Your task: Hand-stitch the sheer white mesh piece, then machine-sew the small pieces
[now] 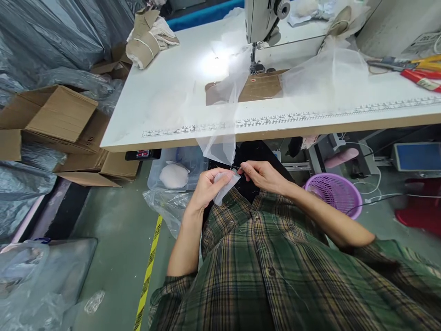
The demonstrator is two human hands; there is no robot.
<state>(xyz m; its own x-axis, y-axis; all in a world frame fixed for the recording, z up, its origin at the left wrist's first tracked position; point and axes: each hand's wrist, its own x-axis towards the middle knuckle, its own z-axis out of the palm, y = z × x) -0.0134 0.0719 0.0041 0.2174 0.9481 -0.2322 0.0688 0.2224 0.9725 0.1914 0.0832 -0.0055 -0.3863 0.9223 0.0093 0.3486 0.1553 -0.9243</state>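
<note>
White fabric piece point(226, 185), small and translucent, is held in front of my lap, just below the near edge of the white table point(165, 87). My left hand point(211, 186) is closed on it, thumb pressed on top. My right hand point(263, 177) is close beside the left, thumb and forefinger pinched together on a thin item point(240, 168) at the piece's upper corner; it is too small to make out. A sheer strip point(218, 149) hangs over the table's near edge and reaches down to just above my fingers.

Under the table's edge, left of my hands, a clear plastic bin point(154, 172) holds a rounded white bundle point(174, 175). Under the table to the right, a purple basket point(336, 195) stands on the grey floor point(117, 230).

On the table, a sewing machine point(262, 20) stands toward the back, with brown cardboard point(263, 87) below its needle area and more sheer fabric point(322, 73) to its right. A ruler scale point(292, 118) runs along the table's near edge. Tools with red and yellow handles point(422, 79) lie at the table's right, and a tied roll point(142, 51) sits at its far left corner.

Left of the table are open cardboard boxes point(64, 112). A green plaid shirt point(248, 271) covers my torso, nearest the camera and below the table, with loose threads on it.
</note>
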